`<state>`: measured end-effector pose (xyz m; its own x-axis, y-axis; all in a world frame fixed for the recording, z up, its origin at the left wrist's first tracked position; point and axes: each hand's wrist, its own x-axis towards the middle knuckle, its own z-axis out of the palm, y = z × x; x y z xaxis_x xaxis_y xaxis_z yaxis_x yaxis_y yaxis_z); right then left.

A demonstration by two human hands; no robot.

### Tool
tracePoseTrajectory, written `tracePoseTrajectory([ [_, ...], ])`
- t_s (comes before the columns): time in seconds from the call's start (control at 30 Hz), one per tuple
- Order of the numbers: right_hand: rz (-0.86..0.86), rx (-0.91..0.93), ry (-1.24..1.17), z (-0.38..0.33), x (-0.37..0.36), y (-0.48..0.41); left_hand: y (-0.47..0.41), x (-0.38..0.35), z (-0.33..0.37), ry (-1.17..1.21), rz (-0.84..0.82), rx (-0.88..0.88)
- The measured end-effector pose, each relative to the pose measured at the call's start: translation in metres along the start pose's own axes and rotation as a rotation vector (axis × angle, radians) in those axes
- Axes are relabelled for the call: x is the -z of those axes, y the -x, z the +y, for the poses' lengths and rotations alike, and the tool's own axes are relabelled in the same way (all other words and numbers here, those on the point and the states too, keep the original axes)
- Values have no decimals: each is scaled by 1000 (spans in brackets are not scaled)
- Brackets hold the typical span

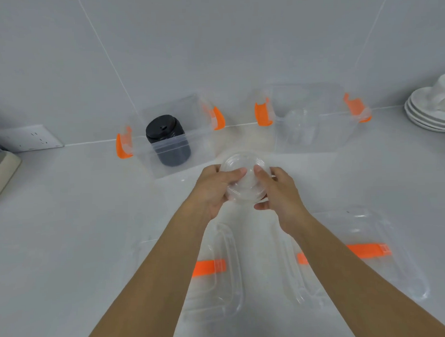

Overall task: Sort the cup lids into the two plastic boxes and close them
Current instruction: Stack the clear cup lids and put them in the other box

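A stack of clear cup lids (244,179) is held above the counter between my left hand (212,191) and my right hand (280,191), thumbs on top. Behind stand two clear plastic boxes with orange latches. The left box (201,156) holds a stack of black lids (167,140). The right box (341,129) holds clear lids (299,127). Two clear box covers with orange handles lie near me: the left cover (220,289) and the right cover (386,268), both partly hidden by my forearms.
White plates and cups (433,108) are stacked at the far right. A white wall socket (28,141) and a beige object (2,173) sit at the left. The tiled wall rises right behind the boxes.
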<state>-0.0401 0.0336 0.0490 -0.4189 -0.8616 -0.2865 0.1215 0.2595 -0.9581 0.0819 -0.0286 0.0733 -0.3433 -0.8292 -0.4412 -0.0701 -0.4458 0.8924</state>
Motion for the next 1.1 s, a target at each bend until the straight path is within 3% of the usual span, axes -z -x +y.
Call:
tracePoseTrajectory([
  [0.2, 147, 212, -32, -28, -9, -11, -1, -8, 30, 29, 19, -164],
  [0.4, 220, 301, -11, -55, 4, -20, -5, -26, 60, -48, -2, -240],
  [0.73, 278, 316, -35, -92, 56, -56, -23, -69, 106, -12, -24, -154],
  [1.1, 215, 275, 68, -139, 119, -137, -88, -138, 150, -32, 5, -148],
])
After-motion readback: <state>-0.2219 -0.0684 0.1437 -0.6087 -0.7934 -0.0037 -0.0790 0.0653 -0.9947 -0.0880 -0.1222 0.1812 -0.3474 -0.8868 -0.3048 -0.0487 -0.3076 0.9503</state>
